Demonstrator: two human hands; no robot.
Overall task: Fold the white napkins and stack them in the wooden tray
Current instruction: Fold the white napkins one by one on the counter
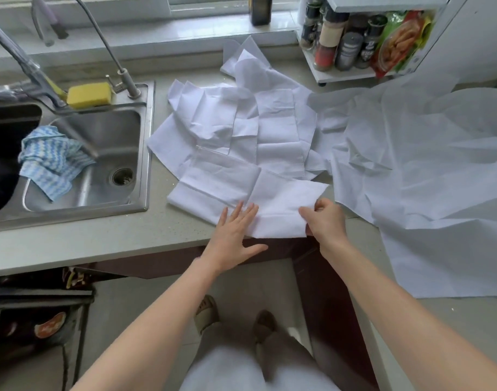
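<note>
Both forearms are bare from wrist to frame edge; no sleeves, watch, rings or gloves are visible on the left hand (pixel 233 235) or the right hand (pixel 325 218). The legs are covered by light, whitish trousers (pixel 241 368). The feet wear open tan sandals (pixel 206 311) with broad straps, partly blurred.

Left hand (pixel 233 235) flat, right hand (pixel 325 218) pinching.

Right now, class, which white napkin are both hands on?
The napkin at the counter's front edge: left hand presses it flat, right hand pinches its corner.
</note>
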